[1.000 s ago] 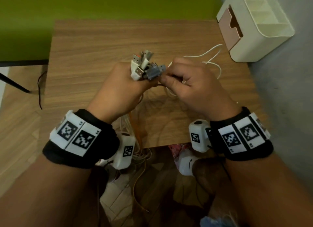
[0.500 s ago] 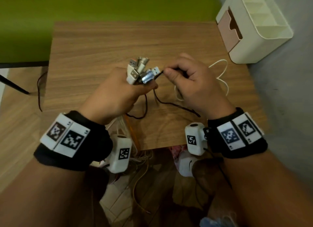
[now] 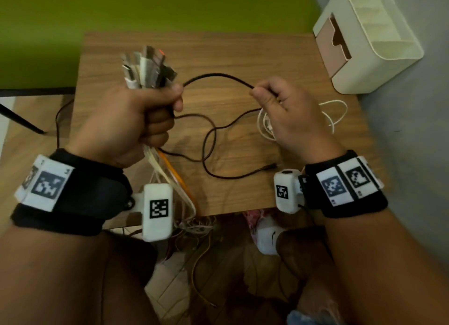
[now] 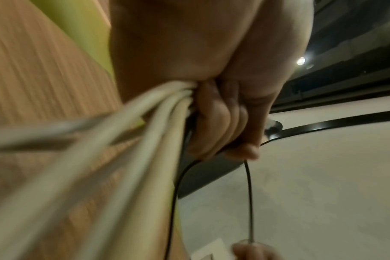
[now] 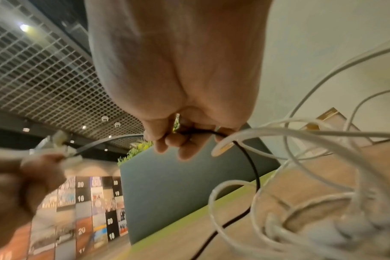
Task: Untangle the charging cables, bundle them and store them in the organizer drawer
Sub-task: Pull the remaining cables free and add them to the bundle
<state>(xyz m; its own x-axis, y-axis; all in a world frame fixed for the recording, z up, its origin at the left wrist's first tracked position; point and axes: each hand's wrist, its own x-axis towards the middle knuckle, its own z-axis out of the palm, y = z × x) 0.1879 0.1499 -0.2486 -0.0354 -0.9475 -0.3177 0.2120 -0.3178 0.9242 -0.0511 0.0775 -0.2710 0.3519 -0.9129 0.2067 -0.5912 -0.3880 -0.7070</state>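
Where hands touched, black cable stretched.

A wood-grain worktop is standing against a green partition. A grey wall is running along its right side. Light wood-look flooring is showing to the left, with a dark slanted furniture leg crossing it. Overhead, a metal grid ceiling is carrying small spotlights that are glowing. A wall of numbered picture panels is showing in the distance, beside a dark divider topped with greenery.
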